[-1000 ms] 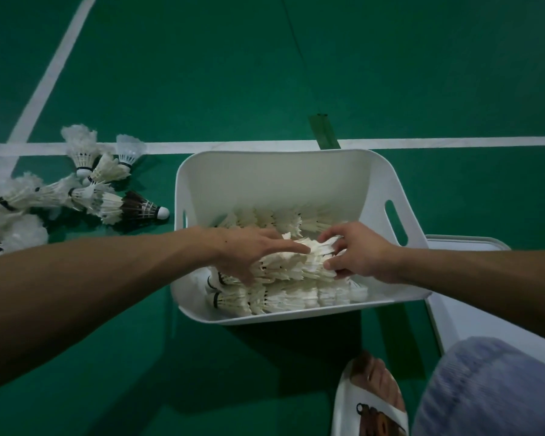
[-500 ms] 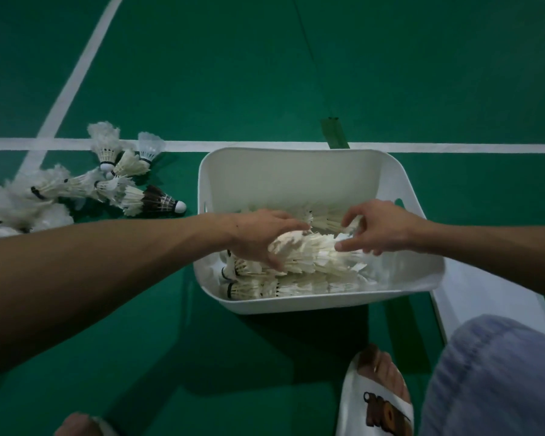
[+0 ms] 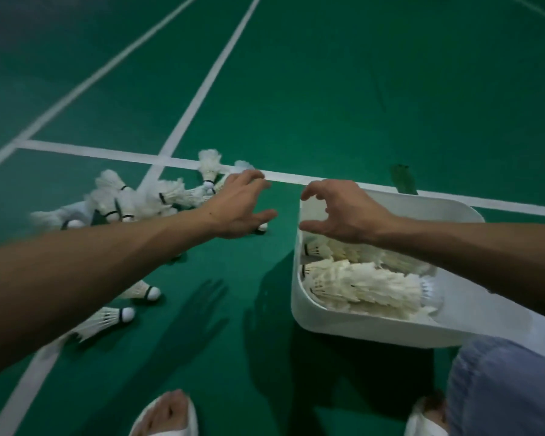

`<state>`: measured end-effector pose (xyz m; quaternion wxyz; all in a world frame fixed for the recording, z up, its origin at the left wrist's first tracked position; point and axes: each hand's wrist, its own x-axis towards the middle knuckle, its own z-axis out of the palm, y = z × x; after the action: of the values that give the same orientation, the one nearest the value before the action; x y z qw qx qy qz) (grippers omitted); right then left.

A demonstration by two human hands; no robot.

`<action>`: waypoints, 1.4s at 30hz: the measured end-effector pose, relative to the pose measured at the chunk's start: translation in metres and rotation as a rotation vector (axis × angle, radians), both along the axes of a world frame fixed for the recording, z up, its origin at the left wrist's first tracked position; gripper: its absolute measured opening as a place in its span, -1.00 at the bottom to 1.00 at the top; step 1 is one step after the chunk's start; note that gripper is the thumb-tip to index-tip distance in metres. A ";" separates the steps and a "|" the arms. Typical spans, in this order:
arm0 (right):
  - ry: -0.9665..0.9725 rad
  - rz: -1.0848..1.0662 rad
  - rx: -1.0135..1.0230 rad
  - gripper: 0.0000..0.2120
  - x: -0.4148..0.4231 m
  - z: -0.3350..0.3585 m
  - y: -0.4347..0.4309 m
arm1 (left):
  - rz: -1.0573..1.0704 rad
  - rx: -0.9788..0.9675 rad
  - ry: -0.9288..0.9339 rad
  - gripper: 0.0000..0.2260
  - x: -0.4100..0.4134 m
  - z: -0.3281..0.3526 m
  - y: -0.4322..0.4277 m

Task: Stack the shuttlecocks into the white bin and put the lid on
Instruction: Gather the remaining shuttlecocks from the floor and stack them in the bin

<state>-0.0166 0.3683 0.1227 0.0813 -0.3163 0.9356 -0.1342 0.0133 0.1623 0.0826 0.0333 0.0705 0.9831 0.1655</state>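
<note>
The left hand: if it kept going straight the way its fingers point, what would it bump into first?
Probably the shuttlecock whose white cork peeks out just under the left hand. Past that stands the left wall of the white bin, but height above the floor is hard to judge.

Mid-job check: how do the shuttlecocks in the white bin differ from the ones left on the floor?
The shuttlecocks in the bin lie nested in rows, heads toward the left wall of the white bin; the shuttlecocks on the floor point different ways. Those in the bin are packed tight; those on the floor spread out, a heap by the white line and two apart, nearer the camera. Both are white feather shuttlecocks.
</note>
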 end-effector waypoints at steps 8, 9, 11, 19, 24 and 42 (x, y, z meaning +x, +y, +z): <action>-0.123 0.208 0.028 -0.55 0.014 -0.052 -0.116 | 0.312 -0.035 -0.288 -0.41 0.053 -0.064 -0.112; -0.135 0.226 0.042 -0.53 0.015 -0.061 -0.128 | 0.359 -0.021 -0.297 -0.41 0.057 -0.071 -0.124; -0.146 0.245 0.061 -0.51 0.014 -0.077 -0.150 | 0.478 0.012 -0.272 -0.43 0.064 -0.081 -0.148; -0.152 0.322 0.079 -0.44 0.007 -0.121 -0.228 | 0.703 0.067 -0.165 -0.47 0.100 -0.107 -0.205; -0.150 0.372 0.071 -0.23 0.009 -0.145 -0.262 | 0.636 0.313 -0.269 -0.41 0.123 -0.122 -0.209; -0.220 0.206 0.036 -0.57 0.001 -0.154 -0.250 | 0.608 0.391 -0.192 -0.17 0.100 -0.132 -0.181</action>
<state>-0.0152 0.1187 -0.0312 0.2025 -0.3923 0.8859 -0.1423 0.1133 -0.0191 -0.0495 0.0605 -0.2354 0.9014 0.3584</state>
